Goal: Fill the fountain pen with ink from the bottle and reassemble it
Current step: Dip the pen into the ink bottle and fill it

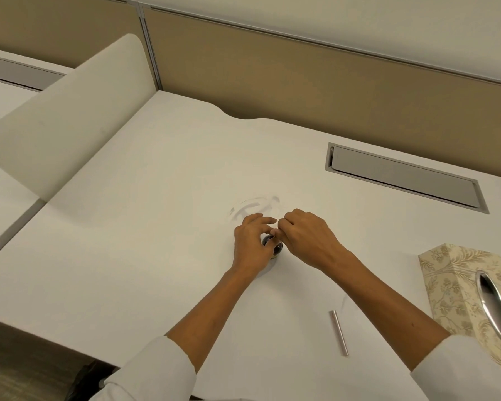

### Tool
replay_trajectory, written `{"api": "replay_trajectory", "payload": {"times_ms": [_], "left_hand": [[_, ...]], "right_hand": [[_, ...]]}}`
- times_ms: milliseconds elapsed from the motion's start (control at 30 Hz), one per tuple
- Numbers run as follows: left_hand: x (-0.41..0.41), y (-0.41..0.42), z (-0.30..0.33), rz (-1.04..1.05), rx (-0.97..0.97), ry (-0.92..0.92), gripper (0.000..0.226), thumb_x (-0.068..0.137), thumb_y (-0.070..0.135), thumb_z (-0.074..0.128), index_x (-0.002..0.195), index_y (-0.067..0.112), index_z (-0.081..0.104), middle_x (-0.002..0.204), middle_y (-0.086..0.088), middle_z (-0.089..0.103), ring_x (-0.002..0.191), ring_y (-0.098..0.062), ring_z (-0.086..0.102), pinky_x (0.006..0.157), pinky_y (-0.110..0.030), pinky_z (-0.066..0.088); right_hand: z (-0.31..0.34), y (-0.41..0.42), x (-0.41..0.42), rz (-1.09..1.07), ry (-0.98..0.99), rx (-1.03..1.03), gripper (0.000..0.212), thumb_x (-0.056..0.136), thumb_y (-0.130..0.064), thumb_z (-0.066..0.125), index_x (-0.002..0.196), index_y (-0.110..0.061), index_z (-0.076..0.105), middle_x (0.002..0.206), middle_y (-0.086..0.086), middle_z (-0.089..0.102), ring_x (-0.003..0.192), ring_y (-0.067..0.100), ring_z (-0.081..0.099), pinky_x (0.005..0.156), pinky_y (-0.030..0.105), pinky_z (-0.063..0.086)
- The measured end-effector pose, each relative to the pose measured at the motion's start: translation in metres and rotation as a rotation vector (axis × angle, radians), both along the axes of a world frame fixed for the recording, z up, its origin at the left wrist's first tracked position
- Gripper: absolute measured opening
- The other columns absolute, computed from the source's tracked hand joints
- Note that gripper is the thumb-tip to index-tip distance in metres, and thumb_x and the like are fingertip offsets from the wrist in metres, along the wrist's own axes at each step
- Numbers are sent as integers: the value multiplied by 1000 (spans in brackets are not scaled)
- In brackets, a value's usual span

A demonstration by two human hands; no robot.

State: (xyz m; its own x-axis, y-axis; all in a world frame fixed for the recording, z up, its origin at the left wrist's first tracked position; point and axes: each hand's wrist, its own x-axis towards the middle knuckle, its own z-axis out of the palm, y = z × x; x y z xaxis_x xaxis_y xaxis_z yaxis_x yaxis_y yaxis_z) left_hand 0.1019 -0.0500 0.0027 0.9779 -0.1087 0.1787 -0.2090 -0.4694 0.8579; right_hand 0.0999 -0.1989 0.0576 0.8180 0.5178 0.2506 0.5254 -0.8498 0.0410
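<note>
A small dark ink bottle [274, 246] stands on the white desk [156, 227], mostly covered by my hands. My left hand [250, 243] wraps around its left side and holds it. My right hand [304, 238] is pinched shut directly over the bottle's mouth; whatever it grips is hidden by the fingers. A slim pinkish-metal pen barrel [339, 332] lies alone on the desk, nearer to me and to the right of my right forearm.
A floral tissue box [457, 287] with a silver oval opening sits at the right edge. A grey cable hatch [402, 176] is set into the desk at the back right. A white divider panel [64, 120] rises at the left.
</note>
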Motion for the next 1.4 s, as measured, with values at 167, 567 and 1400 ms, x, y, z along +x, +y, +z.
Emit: {"api": "replay_trajectory", "payload": {"times_ms": [167,567,1400], "left_hand": [[0,0,3,-1,14,-3,9,75,9,74,82,13,78,107,4,75,119,-21,55,97,-41,46],[-3,-1,7,-25,40,-38,9,72,5,74,74,13,77,103,6,76,115,-22,58,92,-35,48],[-3,-1,11,7,55,-13,6,73,10,78,79,13,77,103,5,76,115,-21,59,92,-30,45]], "right_hand": [[7,-8,-5,79,129,138,22,88,-15,68,109,-17,67,83,2,67,74,24,61,49,36,50],[6,-4,2,107,0,13,26,88,-21,69,67,-9,60,59,5,56,53,26,52,42,28,28],[13,-11,10,207,80,8,6,80,-6,74,81,-10,69,65,3,62,64,27,59,46,32,40]]}}
